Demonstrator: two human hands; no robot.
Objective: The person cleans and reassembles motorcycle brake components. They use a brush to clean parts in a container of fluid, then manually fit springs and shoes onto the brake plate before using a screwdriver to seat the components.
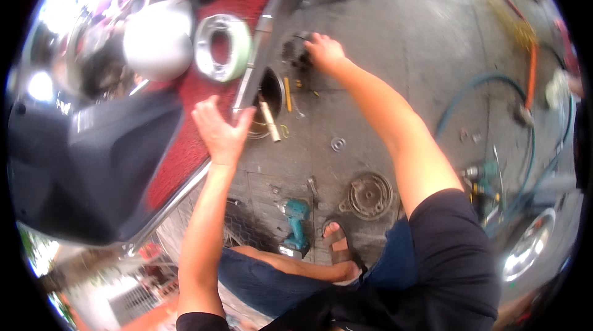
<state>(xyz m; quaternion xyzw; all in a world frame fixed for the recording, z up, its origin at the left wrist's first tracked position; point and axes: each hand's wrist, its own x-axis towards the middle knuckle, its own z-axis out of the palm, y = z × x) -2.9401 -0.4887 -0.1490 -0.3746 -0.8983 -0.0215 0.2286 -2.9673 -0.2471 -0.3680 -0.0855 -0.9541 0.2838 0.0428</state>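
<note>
At 9 o'clock, left hand (221,132) spread, empty, over red mat (179,161); at 12 o'clock, right hand (325,53), grip unclear; slipping could topple dark part (301,58).

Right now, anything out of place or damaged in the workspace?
Mildly odd: the teal-and-black cordless power tool lies on the grey floor close to the brown-sandalled foot, where it could get kicked. No damage or spill is clear, but the blurred dark object by the right hand can't be made out.
</note>
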